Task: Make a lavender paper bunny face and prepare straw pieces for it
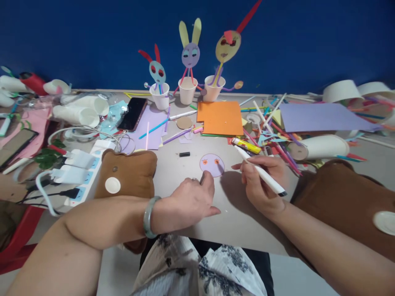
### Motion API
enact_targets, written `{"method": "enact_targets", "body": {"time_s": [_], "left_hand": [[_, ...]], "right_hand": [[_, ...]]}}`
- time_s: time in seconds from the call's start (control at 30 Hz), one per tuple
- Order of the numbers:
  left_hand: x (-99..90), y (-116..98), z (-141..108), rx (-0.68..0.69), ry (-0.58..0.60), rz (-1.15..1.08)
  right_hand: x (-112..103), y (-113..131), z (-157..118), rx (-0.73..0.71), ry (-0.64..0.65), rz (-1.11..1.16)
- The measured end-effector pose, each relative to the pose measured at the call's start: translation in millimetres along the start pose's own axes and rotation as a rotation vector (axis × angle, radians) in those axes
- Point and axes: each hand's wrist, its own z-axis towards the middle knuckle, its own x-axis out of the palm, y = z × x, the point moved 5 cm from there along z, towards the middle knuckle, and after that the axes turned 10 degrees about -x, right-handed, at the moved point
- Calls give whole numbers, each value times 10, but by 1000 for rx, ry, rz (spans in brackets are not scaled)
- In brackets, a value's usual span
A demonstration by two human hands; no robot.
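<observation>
A purple paper disc (212,165) lies flat on the table, with two orange eyes with lashes drawn on it. My left hand (193,197) rests at its lower edge, fingertips touching the paper, thumb stretched out apart. My right hand (262,181), to the right of the disc, is closed around a white marker pen (262,172). The pen slants, its tip end up and left, its dark end down by the wrist. A small black pen cap (184,154) lies on the table left of the disc.
Behind stand paper cups with paper-faced figures (190,55). Orange paper (219,119), a yellow glue tube (247,145) and coloured sticks lie beyond the disc. A phone (133,114), a power strip (89,172) and a brown cushion (126,172) are leftward; another brown cushion (342,205) is rightward.
</observation>
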Motion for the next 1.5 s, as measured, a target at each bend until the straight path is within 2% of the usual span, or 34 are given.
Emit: {"method": "enact_targets", "body": {"time_s": [0.4, 0.5, 0.73, 1.0, 1.27, 1.5], "left_hand": [[39, 17, -6, -22, -36, -10], [23, 19, -11, -18, -41, -9], [18, 21, 1, -24, -30, -32], [-12, 27, -18, -21, -18, -30], [-38, 33, -21, -26, -3, -24], [-8, 26, -23, -20, -12, -7]], "right_hand": [[-5, -83, -50, 12, 77, 27], [-5, -25, -4, -19, 99, 0], [34, 159, 112, -122, 239, -121], [101, 91, 91, 13, 288, 3], [143, 144, 150, -24, 331, -43], [163, 131, 128, 13, 350, -62]]}}
